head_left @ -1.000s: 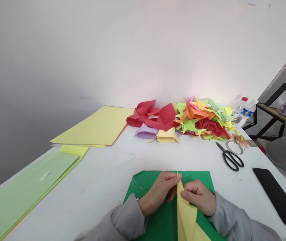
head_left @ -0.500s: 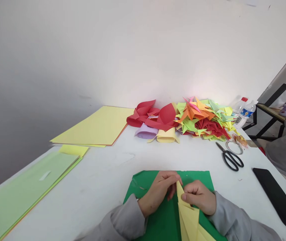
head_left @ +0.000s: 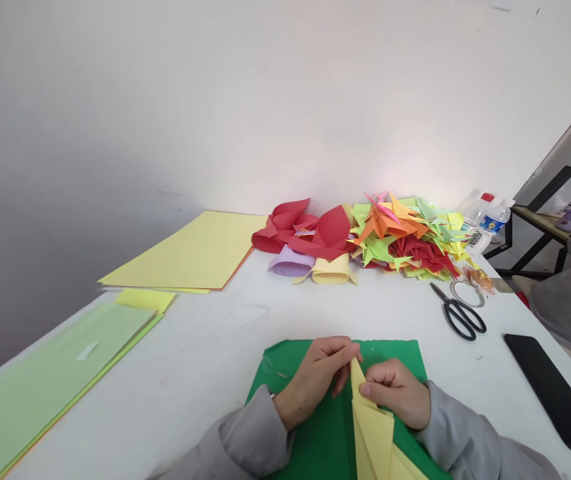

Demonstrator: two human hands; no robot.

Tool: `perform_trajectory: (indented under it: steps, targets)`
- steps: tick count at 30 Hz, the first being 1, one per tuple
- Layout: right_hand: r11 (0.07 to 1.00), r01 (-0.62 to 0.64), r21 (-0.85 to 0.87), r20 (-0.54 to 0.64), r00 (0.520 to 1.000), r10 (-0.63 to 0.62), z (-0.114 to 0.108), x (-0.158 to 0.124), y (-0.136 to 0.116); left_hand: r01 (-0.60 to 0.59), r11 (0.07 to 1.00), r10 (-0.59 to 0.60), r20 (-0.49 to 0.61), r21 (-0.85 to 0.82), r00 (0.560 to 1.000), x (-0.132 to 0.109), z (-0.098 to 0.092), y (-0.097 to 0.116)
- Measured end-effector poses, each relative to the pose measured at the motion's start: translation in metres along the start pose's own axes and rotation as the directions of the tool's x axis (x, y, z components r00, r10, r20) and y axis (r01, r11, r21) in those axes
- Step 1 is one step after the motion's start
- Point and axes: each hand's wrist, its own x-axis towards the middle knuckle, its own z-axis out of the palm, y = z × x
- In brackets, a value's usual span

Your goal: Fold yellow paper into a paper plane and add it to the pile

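A folded piece of yellow paper point(head_left: 373, 433) stands out over a green sheet point(head_left: 323, 440), its narrow point toward the far side and its layers fanning out below. My left hand point(head_left: 315, 377) pinches the tip of that point between thumb and fingers. Just below the tip, my right hand point(head_left: 398, 392) grips the paper's right edge, thumb on top and fingers curled. The lower end of the folded paper runs out of view at the bottom.
Green and yellow paper sheets point(head_left: 65, 373) lie on the left. Along the wall are curled red paper pieces point(head_left: 333, 233) and a heap of colourful folded paper point(head_left: 390, 233). Scissors point(head_left: 460, 317), a tape roll point(head_left: 467, 293), plastic bottles point(head_left: 495, 217) and a black flat object point(head_left: 550, 390) are on the right.
Both hands keep their hold on the folded yellow paper. The paper and my right thumb have shifted very slightly to the left; little else differs.
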Motion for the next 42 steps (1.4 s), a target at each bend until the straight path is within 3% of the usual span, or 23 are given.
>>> perform_trajectory:
  steps: [3,8,15,20,26,34,42]
  targets:
    - [1.000,0.010,0.021,-0.052,0.999,-0.008,0.002,0.000,-0.002,0.008,1.000,-0.008,0.008,-0.022,1.000,-0.001,0.000,0.000]
    - [0.998,0.024,0.049,-0.172,0.985,-0.015,0.003,0.002,0.001,-0.008,0.992,-0.002,0.079,0.126,0.997,-0.002,0.000,-0.006]
    - [0.988,0.088,0.124,-0.205,0.977,-0.061,-0.004,0.002,-0.001,-0.031,0.983,0.024,0.043,0.180,0.999,-0.003,-0.002,-0.002]
    - [0.984,0.010,0.178,-0.132,0.991,0.014,-0.006,0.001,-0.001,-0.027,0.990,0.030,-0.019,0.141,0.999,-0.001,-0.003,-0.002]
    - [0.980,0.002,0.197,-0.209,0.977,0.040,-0.007,0.003,0.007,-0.009,1.000,0.009,-0.041,0.003,0.999,0.004,-0.004,-0.009]
    - [0.986,0.012,0.167,-0.245,0.969,0.030,-0.006,0.003,0.006,0.077,0.997,-0.080,0.173,0.025,0.982,-0.001,0.000,-0.004]
    - [0.981,0.026,0.193,-0.218,0.976,0.017,-0.005,0.002,0.007,0.102,0.993,-0.091,0.179,-0.053,0.980,0.000,-0.001,-0.007]
